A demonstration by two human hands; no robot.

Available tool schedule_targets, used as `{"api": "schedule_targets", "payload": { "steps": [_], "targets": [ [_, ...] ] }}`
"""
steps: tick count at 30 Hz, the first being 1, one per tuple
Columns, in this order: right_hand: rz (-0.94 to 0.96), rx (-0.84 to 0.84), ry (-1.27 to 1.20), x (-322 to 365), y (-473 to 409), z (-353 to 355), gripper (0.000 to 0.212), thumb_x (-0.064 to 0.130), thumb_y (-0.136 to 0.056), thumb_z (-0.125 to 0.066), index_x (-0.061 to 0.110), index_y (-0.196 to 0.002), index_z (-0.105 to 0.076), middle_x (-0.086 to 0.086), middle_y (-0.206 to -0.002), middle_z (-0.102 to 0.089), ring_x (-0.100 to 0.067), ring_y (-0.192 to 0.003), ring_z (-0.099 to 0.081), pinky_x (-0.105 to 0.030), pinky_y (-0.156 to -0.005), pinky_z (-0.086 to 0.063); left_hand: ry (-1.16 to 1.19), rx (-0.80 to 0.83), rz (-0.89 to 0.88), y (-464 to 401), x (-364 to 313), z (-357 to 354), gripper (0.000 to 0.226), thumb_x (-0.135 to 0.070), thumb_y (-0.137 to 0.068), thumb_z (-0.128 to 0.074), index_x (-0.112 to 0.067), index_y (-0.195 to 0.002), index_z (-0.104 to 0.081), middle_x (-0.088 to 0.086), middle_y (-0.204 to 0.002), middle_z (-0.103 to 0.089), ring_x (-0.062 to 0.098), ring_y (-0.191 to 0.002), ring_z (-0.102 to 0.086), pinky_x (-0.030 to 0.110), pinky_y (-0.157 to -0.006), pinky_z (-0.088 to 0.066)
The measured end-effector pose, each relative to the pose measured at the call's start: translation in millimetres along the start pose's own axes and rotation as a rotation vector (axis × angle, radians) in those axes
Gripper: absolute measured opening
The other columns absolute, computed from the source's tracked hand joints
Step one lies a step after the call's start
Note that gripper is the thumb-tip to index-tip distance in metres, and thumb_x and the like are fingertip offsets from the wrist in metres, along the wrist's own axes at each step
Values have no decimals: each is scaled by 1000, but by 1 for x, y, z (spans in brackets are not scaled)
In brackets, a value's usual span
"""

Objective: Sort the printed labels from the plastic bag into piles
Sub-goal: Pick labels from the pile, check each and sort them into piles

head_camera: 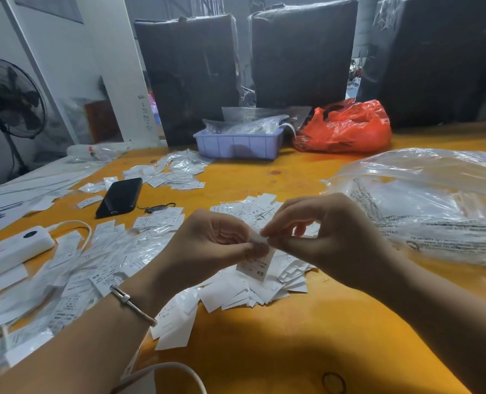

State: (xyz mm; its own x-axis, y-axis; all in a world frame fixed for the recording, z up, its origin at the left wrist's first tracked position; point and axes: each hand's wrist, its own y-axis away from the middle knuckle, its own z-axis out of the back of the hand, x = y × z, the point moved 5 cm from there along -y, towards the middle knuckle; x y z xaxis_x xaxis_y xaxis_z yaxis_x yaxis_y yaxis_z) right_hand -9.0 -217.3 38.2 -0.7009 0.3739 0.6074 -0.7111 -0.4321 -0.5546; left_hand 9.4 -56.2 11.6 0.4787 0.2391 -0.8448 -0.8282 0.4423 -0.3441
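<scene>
Over the pile (267, 285) on the desk (307, 345), both hands, left (216, 240) and right (321, 237), pinch one label (257, 265); honestly, if stuck ones cling, two could land together in the wrong pile.

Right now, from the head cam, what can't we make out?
- Held label: only "XS" reads; the finer print is blurred, and its top is hidden by the left hand and right hand.
- Blue tray: contents hidden behind crumpled clear bags.
- Red bag: opaque, contents unseen.
- Clear plastic bag: cut off by the right edge.
</scene>
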Motion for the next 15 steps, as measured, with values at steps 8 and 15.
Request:
{"api": "schedule_targets", "payload": {
  "steps": [8, 15],
  "targets": [
    [-202, 168, -183, -15, 0, -8, 11, 16, -81, -71, 24, -80, -79, 5, -87, -65, -10, -81, -59, -26, -69, -46, -57, 22, 28, -1, 3, -2, 19, -26, -69, -76, -15, -84, -77, 1, -81, -77, 14, -80, -73, 22, -68, -57],
    [-165, -90, 290, -35, -3, 24, 7, 20, -82, -70, 16, -79, -75, 5, -76, -69, -11, -68, -61, -33, -63, -52, -140, -24, 162, -2, 14, 12, 21, -4, -83, -73, -24, -84, -78, -3, -91, -77, 18, -94, -70, 37, -83, -60]
  ]
}}
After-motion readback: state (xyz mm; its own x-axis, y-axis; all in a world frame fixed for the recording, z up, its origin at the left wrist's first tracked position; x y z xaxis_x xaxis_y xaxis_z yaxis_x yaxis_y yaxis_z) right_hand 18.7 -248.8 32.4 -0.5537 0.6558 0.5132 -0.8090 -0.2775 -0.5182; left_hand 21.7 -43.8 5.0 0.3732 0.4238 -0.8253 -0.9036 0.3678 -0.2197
